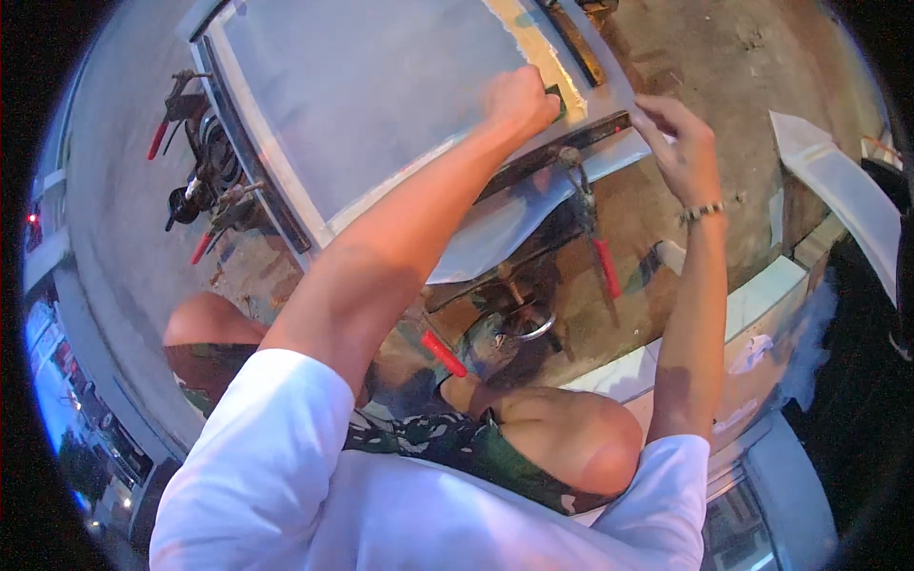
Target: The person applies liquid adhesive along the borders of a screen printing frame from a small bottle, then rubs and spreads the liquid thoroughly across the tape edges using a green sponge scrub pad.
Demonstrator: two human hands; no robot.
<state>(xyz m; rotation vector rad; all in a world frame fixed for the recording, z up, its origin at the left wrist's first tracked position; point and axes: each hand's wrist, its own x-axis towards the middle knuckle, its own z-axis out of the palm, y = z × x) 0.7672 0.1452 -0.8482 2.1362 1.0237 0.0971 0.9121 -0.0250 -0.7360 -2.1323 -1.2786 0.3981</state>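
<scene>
My left hand (522, 103) is closed on a small dark flat tool (554, 99) at a pale yellow strip (535, 48) with ragged edges along the right side of a grey, framed panel (352, 105). My right hand (672, 143) has its thumb and fingers brought together at the panel's near-right corner, by the edge of a thin translucent sheet (614, 76); what they hold is too small to make out. Dark metal bars (253, 148) lie along the panel's edges. A red-handled clamp (600, 257) grips the near bar.
More red-handled clamps (171, 114) hang at the left. A metal fitting (519, 314) sits below the panel near my bent legs (562, 438). A white curved sheet (838, 190) stands at the right beside a tiled ledge (762, 295). Concrete floor (733, 57) surrounds the panel.
</scene>
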